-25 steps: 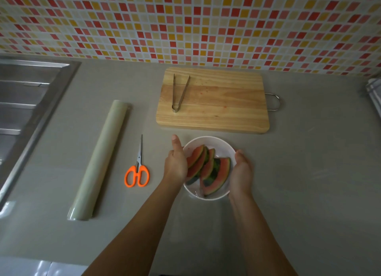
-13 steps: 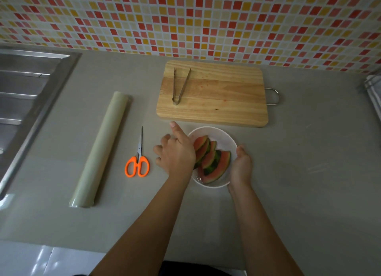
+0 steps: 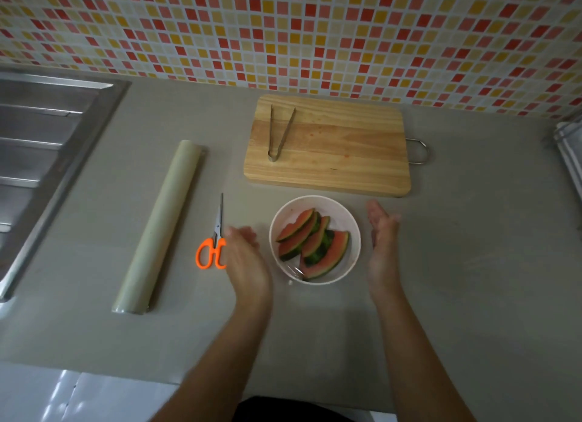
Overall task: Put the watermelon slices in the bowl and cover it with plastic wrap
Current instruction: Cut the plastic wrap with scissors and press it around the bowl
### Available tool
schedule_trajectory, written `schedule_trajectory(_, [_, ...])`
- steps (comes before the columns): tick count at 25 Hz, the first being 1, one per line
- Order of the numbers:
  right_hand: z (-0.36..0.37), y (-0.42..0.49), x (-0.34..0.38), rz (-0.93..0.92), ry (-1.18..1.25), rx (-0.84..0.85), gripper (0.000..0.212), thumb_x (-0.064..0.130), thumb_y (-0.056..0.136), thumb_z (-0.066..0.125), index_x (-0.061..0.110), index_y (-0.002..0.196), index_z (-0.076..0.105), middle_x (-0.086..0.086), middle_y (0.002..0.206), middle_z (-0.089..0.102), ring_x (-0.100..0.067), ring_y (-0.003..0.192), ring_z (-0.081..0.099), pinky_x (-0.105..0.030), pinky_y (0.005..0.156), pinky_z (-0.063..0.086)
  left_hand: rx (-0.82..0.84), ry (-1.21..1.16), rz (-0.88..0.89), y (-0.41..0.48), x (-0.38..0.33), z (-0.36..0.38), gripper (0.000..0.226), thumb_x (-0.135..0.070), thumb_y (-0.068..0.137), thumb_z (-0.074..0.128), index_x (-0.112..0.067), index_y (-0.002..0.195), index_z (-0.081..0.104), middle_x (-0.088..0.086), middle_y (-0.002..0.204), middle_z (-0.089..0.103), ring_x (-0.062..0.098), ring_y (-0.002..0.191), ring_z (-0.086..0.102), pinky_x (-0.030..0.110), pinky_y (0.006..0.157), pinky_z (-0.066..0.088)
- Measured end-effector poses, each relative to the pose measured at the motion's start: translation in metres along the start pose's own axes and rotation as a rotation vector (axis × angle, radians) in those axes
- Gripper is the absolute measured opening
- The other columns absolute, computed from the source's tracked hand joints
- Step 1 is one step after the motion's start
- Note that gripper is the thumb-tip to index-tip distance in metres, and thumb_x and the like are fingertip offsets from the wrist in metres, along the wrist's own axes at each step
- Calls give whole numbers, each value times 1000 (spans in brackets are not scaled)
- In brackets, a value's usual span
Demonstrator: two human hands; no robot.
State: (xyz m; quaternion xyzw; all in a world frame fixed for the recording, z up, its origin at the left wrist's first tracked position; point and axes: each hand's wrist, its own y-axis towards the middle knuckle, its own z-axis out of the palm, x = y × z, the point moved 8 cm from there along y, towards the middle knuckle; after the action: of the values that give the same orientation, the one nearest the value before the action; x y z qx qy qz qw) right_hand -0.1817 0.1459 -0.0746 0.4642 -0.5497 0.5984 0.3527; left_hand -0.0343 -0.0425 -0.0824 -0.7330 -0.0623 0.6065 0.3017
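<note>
White and shallow, the bowl [image 3: 315, 240] sits near the middle of the grey countertop [image 3: 472, 264], just in front of the wooden cutting board [image 3: 327, 144], with the watermelon slices [image 3: 310, 242] inside and a glint of film showing at its near rim. Both hands flank it, spread and holding nothing: the left hand [image 3: 244, 261] partly over the orange scissors [image 3: 212, 248], the right hand [image 3: 382, 245] just beside the bowl. The plastic wrap roll [image 3: 159, 229] lies toward the countertop's left edge, its long axis running front to back, nearer the left hand; no writing is readable anywhere.
</note>
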Motion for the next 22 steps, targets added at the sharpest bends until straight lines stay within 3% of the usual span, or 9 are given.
schedule_trajectory(2, [8,-1,1,17,-126,147,92,88,66,12,32,126,54,3,132,57,-11,122,50,-29,103,35,136,51,53,-33,13,2,59,-62,91,23,-32,84,73,-10,91,73,10,95,64,26,83,43])
schedule_trajectory(4, [5,-5,0,34,-155,124,76,83,70,12,41,103,66,0,112,68,-17,109,60,-40,97,45,286,53,95,-31,10,18,64,-62,93,17,-32,107,71,-7,109,72,11,109,61,30,94,41])
schedule_trajectory(6, [-5,-11,-1,9,-237,-9,66,70,79,11,36,84,68,-2,98,70,-20,96,63,-35,84,47,445,51,85,-6,-11,33,64,-52,99,9,-21,134,53,2,135,57,15,125,49,31,103,33])
schedule_trajectory(8, [-12,-18,1,-79,-438,-123,65,62,82,10,20,84,59,-4,97,64,-24,95,58,-31,78,40,477,106,122,21,-30,34,59,-47,101,7,-21,146,35,4,149,40,17,137,35,31,109,23])
schedule_trajectory(10, [-10,-19,5,-166,-416,-152,62,59,83,12,18,101,55,-1,109,56,-19,105,52,-28,87,40,462,126,236,25,-38,31,53,-44,102,13,-23,147,31,-2,153,33,13,142,26,30,116,17])
schedule_trajectory(13, [8,-12,18,-283,-208,-29,82,73,83,16,19,139,38,11,137,39,-1,126,37,-2,96,29,555,529,821,-15,-50,43,51,-37,100,19,-20,147,28,-13,153,25,2,143,17,24,119,8])
schedule_trajectory(15, [21,-9,22,-345,-225,90,91,81,76,15,19,141,35,9,144,34,-3,133,34,-6,103,28,603,967,1195,-38,-37,58,60,-48,98,8,-18,148,19,-7,156,13,11,147,-1,31,119,-5])
schedule_trajectory(19, [27,0,8,-265,-344,152,89,83,73,12,29,138,40,5,137,49,-12,123,49,-38,104,42,559,1267,1149,-34,-26,64,82,-64,84,-13,-17,150,4,-4,156,-3,13,142,-24,27,112,-21])
schedule_trajectory(22, [25,1,4,-269,-330,141,85,84,74,12,33,135,43,8,130,53,-8,117,52,-28,97,44,511,1230,1022,-31,-21,63,80,-65,84,-11,-18,148,-4,-5,155,-12,8,140,-28,20,108,-24])
